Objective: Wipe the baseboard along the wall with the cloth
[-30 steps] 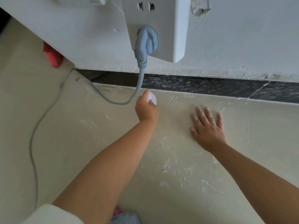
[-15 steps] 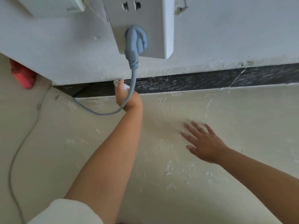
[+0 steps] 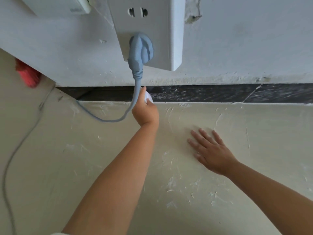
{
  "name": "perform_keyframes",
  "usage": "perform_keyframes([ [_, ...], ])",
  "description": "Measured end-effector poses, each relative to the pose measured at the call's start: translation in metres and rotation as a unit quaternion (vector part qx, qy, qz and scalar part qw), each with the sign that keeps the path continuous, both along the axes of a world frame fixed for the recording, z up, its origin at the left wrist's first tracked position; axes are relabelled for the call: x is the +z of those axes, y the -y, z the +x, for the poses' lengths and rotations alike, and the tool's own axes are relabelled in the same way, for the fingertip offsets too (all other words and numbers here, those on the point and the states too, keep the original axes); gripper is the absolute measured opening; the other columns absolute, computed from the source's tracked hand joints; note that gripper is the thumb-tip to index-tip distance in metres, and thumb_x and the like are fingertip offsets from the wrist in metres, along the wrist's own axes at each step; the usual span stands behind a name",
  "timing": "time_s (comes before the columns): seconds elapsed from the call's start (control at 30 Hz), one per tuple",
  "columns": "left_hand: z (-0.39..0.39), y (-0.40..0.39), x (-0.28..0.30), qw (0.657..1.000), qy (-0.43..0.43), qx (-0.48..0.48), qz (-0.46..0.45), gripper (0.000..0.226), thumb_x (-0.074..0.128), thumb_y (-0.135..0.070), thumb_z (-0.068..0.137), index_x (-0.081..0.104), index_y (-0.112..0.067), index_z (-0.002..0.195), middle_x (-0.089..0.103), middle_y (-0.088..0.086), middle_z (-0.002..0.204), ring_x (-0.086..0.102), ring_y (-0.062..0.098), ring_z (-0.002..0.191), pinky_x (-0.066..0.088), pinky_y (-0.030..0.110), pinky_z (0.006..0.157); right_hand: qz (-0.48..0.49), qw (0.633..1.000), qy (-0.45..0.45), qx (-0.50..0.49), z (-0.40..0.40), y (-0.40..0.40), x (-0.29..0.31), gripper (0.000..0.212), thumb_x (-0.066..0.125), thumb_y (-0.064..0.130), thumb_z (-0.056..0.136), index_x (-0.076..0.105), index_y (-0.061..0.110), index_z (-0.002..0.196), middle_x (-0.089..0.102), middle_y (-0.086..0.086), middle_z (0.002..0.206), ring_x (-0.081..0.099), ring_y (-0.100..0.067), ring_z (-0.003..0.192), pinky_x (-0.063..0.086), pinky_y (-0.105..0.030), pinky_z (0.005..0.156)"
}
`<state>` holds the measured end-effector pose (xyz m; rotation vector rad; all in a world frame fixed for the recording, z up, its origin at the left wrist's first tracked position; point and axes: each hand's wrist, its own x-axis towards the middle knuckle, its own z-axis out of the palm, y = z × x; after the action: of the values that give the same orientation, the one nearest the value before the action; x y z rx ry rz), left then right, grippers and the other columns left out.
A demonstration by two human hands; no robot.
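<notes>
Since a moment ago the left hand has slid right along the baseboard, passing from the cord's left side to its right. Its fingers are curled round a small white cloth, pressing it against the dark baseboard just below the socket and grey plug. The right hand lies flat on the pale floor, fingers straight and spread, holding nothing, well apart from the left.
</notes>
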<state>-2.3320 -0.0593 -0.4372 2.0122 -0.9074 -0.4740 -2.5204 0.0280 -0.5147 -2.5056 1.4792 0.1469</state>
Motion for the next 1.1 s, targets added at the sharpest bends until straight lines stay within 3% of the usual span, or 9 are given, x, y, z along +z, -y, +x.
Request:
perform_keyframes([
  [0.13,-0.023,0.005,-0.006,1.000,-0.007,-0.020,-0.013,0.040,0.044,0.009,0.088,0.056,-0.007,0.124,0.046,0.013,0.138,0.041,0.022,0.130,0.022,0.003,0.090,-0.028,0.999,0.019,-0.008,-0.010,-0.003,-0.008,0.053,-0.001,0.043,0.098,0.040,0.025,0.125,0.059,-0.002,0.129,0.034,-0.019,0.124,0.005,-0.035,0.110],
  [0.27,-0.056,-0.010,-0.010,0.986,0.024,-0.161,-0.037,0.040,0.048,0.015,0.082,0.060,0.000,0.116,0.051,0.020,0.131,0.047,0.023,0.123,0.021,-0.008,0.088,-0.050,0.998,0.036,-0.008,-0.018,-0.001,-0.012,0.053,-0.001,0.043,0.098,0.041,0.024,0.125,0.060,-0.002,0.128,0.034,-0.019,0.125,0.006,-0.034,0.110],
  [0.33,-0.063,-0.026,-0.016,0.979,0.021,-0.200,-0.043,0.039,0.048,0.017,0.079,0.062,0.002,0.113,0.053,0.021,0.128,0.048,0.022,0.120,0.023,-0.003,0.092,-0.064,0.997,0.039,-0.006,-0.020,-0.001,-0.016,0.054,-0.001,0.043,0.098,0.041,0.024,0.126,0.059,-0.002,0.129,0.019,-0.020,0.138,0.006,-0.033,0.110],
  [0.43,-0.049,-0.037,-0.024,0.995,-0.019,-0.096,-0.005,0.039,0.047,0.016,0.082,0.061,0.001,0.115,0.051,0.019,0.131,0.045,0.025,0.127,0.026,0.007,0.094,-0.090,0.995,0.049,-0.017,-0.022,0.000,-0.019,0.053,-0.001,0.043,0.097,0.041,0.025,0.125,0.058,0.000,0.130,-0.013,-0.009,0.144,0.006,-0.033,0.111],
  [0.57,-0.007,-0.027,-0.028,0.999,-0.003,0.041,0.031,0.041,0.041,0.012,0.086,0.056,-0.002,0.122,0.050,0.015,0.134,0.043,0.027,0.127,0.028,0.021,0.100,-0.087,0.994,0.060,-0.024,-0.025,0.003,-0.017,0.054,-0.001,0.043,0.097,0.041,0.024,0.125,0.059,-0.002,0.128,-0.001,-0.014,0.142,0.005,-0.032,0.111],
  [0.67,0.019,-0.011,-0.027,0.997,0.027,0.061,0.041,0.043,0.036,0.013,0.087,0.050,0.001,0.126,0.048,0.017,0.133,0.042,0.029,0.125,0.027,0.020,0.096,-0.096,0.993,0.061,-0.025,-0.029,-0.002,-0.021,0.054,0.000,0.044,0.097,0.042,0.024,0.124,0.057,-0.001,0.130,-0.011,-0.011,0.144,0.005,-0.033,0.111],
  [0.87,0.034,0.023,-0.023,0.995,0.003,0.085,0.049,0.037,0.035,0.004,0.093,0.047,0.000,0.128,0.050,0.017,0.128,0.042,0.028,0.123,0.028,0.018,0.098,-0.117,0.991,0.059,0.004,-0.049,-0.010,-0.022,0.052,0.000,0.044,0.098,0.039,0.027,0.128,-0.011,0.010,0.156,-0.015,-0.008,0.143,0.000,-0.031,0.114],
  [0.93,0.025,0.025,-0.024,0.994,-0.043,0.087,0.044,0.037,0.034,0.002,0.095,0.044,-0.001,0.131,0.050,0.013,0.125,0.042,0.027,0.125,0.029,0.007,0.091,-0.123,0.991,0.050,0.008,-0.055,-0.012,-0.020,0.052,0.000,0.044,0.098,0.040,0.027,0.127,0.005,0.006,0.157,-0.015,-0.008,0.143,0.000,-0.031,0.114],
  [1.1,-0.018,0.011,-0.017,0.997,-0.048,0.055,0.030,0.042,0.039,0.003,0.093,0.047,-0.010,0.132,0.043,0.009,0.141,0.038,0.023,0.130,0.026,0.019,0.100,-0.109,0.993,0.029,-0.019,-0.057,-0.016,-0.018,0.053,0.001,0.044,0.098,0.043,0.025,0.125,0.051,-0.003,0.134,-0.005,-0.015,0.144,0.003,-0.034,0.113],
])
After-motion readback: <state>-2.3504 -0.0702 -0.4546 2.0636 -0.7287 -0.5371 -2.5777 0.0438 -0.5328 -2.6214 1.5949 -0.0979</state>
